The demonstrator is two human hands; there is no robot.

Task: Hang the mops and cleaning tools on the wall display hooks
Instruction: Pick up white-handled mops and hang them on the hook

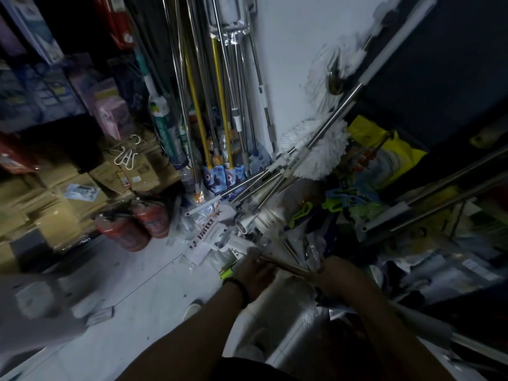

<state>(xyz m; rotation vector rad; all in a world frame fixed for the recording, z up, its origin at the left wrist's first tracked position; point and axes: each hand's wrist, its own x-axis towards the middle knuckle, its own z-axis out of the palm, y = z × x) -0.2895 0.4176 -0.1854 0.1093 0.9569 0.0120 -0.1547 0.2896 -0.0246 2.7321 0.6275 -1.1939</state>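
The head view looked down into a dim, cluttered store corner with a pale tiled floor (pixel 132 287). Both hands met low in the frame on a metal pole (pixel 286 266): the left hand (pixel 254 270), a dark band at its wrist, and the right hand (pixel 339 279) were each closed around it. Mops (pixel 316 149) with white heads leaned against the white wall (pixel 291 50), beside upright yellow and steel handles (pixel 217 86). Two red extinguishers (pixel 137 226) lay on the floor near stacked cartons (pixel 71 193). Loose packets (pixel 209 232) littered the floor.
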